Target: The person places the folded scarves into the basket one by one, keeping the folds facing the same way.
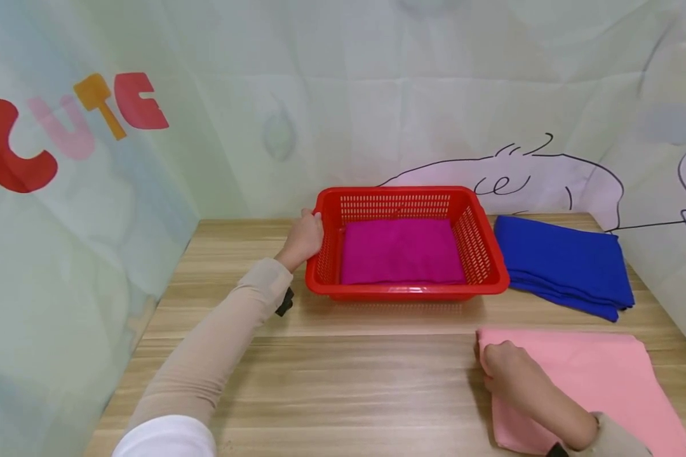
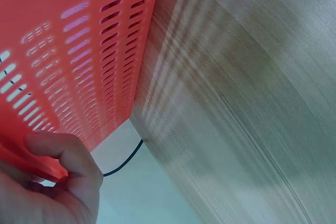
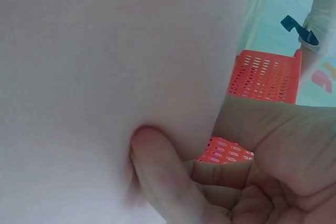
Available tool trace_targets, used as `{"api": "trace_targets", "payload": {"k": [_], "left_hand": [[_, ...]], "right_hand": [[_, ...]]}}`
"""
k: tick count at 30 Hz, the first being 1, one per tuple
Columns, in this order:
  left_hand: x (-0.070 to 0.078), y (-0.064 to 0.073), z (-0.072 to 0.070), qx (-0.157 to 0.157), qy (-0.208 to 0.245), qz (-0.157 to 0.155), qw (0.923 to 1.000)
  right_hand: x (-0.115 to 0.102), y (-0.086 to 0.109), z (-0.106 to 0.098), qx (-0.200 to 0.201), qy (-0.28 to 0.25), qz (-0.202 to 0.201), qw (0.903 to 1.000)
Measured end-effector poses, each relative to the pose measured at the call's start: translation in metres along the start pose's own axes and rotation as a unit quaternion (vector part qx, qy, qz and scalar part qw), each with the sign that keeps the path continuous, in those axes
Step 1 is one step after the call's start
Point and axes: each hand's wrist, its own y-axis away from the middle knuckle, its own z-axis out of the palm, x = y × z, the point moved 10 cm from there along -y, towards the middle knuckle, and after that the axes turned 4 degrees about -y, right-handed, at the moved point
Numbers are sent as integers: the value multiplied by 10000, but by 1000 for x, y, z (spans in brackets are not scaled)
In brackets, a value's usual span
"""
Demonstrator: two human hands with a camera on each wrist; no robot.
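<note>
A red perforated plastic basket [image 1: 414,289] stands towards the back of the table with a folded magenta cloth [image 1: 403,252] lying flat in it. My left hand [image 1: 305,237] grips the basket's left rim, and in the left wrist view its fingers curl round that edge. At the front right is a folded pink cloth [image 1: 600,374]. My right hand [image 1: 514,374] pinches this cloth near its left edge; in the right wrist view the thumb [image 3: 157,156] presses into the fabric, with other fingers partly hidden behind it.
A folded blue cloth [image 1: 563,263] lies just right of the basket, beyond the pink one. The wooden table [image 1: 343,381] meets a printed fabric backdrop [image 1: 343,114] at its back and sides. A thin dark cord [image 2: 126,160] shows behind the basket in the left wrist view.
</note>
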Motion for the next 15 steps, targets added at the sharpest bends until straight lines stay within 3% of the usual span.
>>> {"api": "trace_targets", "payload": {"k": [15], "left_hand": [[-1, 0, 1, -51, 78, 25, 10000]], "right_hand": [[1, 0, 3, 99, -16, 68, 9999]]}}
